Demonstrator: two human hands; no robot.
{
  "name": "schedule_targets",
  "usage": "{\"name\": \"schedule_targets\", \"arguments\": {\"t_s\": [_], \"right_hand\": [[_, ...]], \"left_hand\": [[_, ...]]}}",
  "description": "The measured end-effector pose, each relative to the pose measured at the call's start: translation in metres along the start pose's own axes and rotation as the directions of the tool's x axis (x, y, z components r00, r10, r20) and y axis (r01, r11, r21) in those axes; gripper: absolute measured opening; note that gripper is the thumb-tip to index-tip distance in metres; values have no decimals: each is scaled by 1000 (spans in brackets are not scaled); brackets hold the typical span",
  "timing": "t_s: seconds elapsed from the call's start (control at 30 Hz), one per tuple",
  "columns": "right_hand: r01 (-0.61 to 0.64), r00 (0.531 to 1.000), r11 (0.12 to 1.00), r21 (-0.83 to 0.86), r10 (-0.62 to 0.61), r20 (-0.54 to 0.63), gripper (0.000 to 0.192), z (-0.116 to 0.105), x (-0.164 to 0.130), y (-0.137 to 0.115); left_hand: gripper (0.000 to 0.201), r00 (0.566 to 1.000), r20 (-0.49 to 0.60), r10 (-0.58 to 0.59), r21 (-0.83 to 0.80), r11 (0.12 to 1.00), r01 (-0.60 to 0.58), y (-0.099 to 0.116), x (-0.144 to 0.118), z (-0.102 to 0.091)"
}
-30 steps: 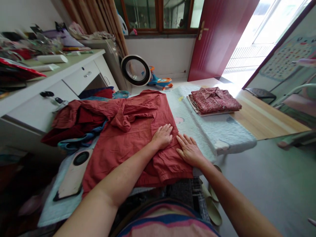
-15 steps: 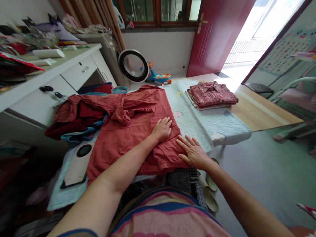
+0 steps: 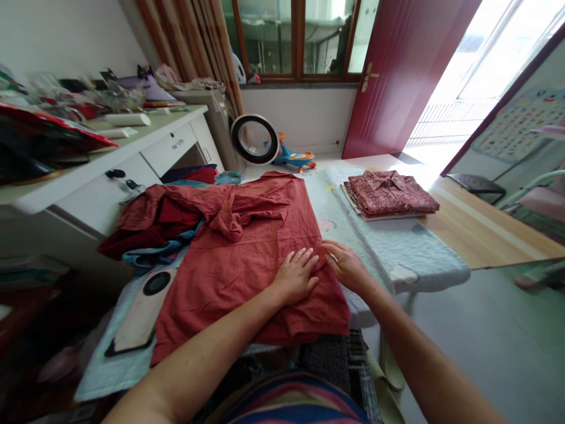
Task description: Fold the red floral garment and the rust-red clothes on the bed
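Head view: a grey washing machine (image 3: 218, 115) stands at the back with its round door (image 3: 255, 139) swung open; what its drum holds cannot be seen. Beside it, a white desk (image 3: 99, 197) has closed drawers, a dark recess, and a crowded top where a white roll (image 3: 127, 119) lies among blurred items

A red garment (image 3: 238, 265) is spread over a pale blue padded cover (image 3: 375, 235) in front of the person. To its left are a dark red and blue cloth heap (image 3: 163, 238) and a pale flat object (image 3: 139, 312) with a dark round spot; to its right, well apart, sits a stack of folded patterned clothes (image 3: 392, 191). The left forearm crosses the garment's near part and hides some of it, and a bunched piece of red cloth lies on its upper part

The left hand (image 3: 296, 277) presses flat on the garment, fingers slightly apart. The right hand (image 3: 346, 265) meets its right edge, fingers close together; whether they pinch the cloth I cannot tell

The garment's long axis runs away from the person, its collar end pointing to the window wall and its hem toward the lap
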State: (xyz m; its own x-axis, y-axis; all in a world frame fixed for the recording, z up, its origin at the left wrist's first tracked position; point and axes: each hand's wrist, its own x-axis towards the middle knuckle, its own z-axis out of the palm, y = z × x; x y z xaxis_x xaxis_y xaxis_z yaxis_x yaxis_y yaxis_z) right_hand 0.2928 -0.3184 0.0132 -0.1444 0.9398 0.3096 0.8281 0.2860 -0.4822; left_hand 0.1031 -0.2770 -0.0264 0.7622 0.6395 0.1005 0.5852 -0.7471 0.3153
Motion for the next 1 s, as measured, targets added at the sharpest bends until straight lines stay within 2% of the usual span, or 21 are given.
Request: {"name": "schedule_targets", "arguments": {"t_s": [0.07,0.17,0.23,0.27,0.33,0.4,0.43,0.5,0.6,0.67,0.77,0.83,0.9,0.93,1.0], "right_hand": [[-4,1000,999,-48,3,-4,39,15,16,4],[-30,991,989,-147,48,123,42,35,23,12],[-39,978,980,-195,77,192,42,40,22,16],[-33,974,978,-207,79,215,43,39,21,17],[-6,964,977,-215,63,260,41,33,26,16],[13,948,974,-226,60,312,32,23,39,12],[12,942,971,-239,69,329,27,18,48,9],[1,944,963,-271,88,318,23,13,70,2],[-7,970,956,-292,78,230,25,20,110,-5],[2,978,965,-261,53,203,27,35,137,-7],[1,988,985,-174,26,150,30,63,169,-8],[-42,994,989,-139,55,93,32,80,181,-7],[-69,995,989,-129,78,68,32,95,185,-6],[-75,994,989,-131,84,63,33,100,184,-4],[-88,994,987,-133,96,57,35,108,180,-1]], "left_hand": [[56,999,-35,7,-90,996,-10,0,-1,-3],[44,989,-149,-21,-254,967,-18,-10,-1,-16],[34,960,-256,-111,-289,957,33,-28,-2,-33],[31,936,-303,-180,-272,957,96,-41,-3,-44],[29,849,-371,-377,-169,926,337,-71,-8,-68],[39,722,-367,-587,-29,783,621,-100,-15,-89],[45,668,-336,-664,37,699,714,-112,-20,-96],[55,603,-261,-754,142,588,796,-130,-28,-104],[64,584,-166,-795,206,551,809,-144,-32,-101],[66,616,-159,-772,198,586,786,-151,-29,-95],[56,670,-238,-703,102,668,737,-163,-24,-88],[39,671,-344,-657,-25,720,693,-171,-23,-90],[29,644,-482,-595,-173,785,595,-178,-25,-98],[29,617,-548,-565,-249,814,524,-180,-26,-104],[34,532,-633,-562,-425,827,368,-184,-29,-122]]}}
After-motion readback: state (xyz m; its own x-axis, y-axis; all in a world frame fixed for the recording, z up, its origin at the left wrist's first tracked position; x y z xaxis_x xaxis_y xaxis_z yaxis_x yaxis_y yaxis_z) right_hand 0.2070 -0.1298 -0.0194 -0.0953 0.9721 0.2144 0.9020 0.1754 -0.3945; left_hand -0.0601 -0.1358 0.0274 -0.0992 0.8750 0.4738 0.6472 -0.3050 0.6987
